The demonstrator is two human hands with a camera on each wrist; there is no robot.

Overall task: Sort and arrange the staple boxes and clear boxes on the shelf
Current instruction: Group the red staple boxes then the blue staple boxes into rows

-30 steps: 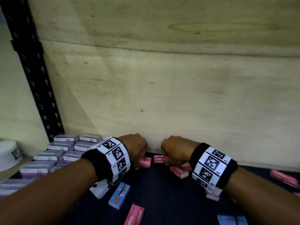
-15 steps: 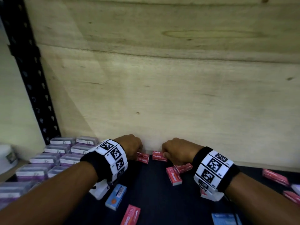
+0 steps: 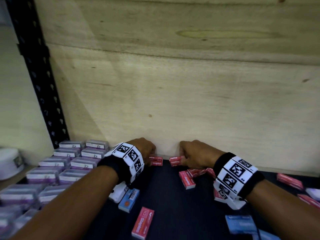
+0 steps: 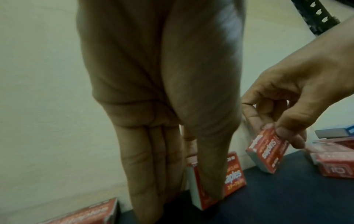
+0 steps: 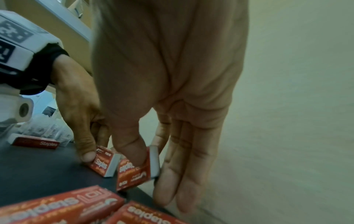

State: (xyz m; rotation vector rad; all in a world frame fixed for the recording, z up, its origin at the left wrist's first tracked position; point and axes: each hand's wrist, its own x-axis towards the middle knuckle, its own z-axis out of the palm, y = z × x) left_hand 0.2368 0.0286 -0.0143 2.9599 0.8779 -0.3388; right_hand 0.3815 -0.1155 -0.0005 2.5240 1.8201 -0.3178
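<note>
At the foot of the wooden back panel, my left hand (image 3: 150, 153) pinches a red staple box (image 3: 155, 160) between thumb and fingers. That red box (image 4: 216, 181) stands on its edge in the left wrist view, with the left hand (image 4: 191, 197) around it. My right hand (image 3: 183, 156) pinches a second red staple box (image 3: 175, 161) a short gap to the right. The right hand (image 5: 155, 174) holds this second box (image 5: 134, 172) tilted, close to the panel. Clear boxes (image 3: 69, 163) with purple contents lie in rows at the left.
Loose red staple boxes (image 3: 187, 180) lie on the dark shelf (image 3: 164, 196) behind my right hand and at the far right (image 3: 289, 181). Blue boxes (image 3: 129, 198) lie nearer me, another red one (image 3: 142, 222) in front. A black post (image 3: 39, 75) and a white tub (image 3: 8, 163) stand at the left.
Both hands have moved back toward the wooden panel, each carrying its red staple box with it. The two boxes now sit right at the panel's foot.
</note>
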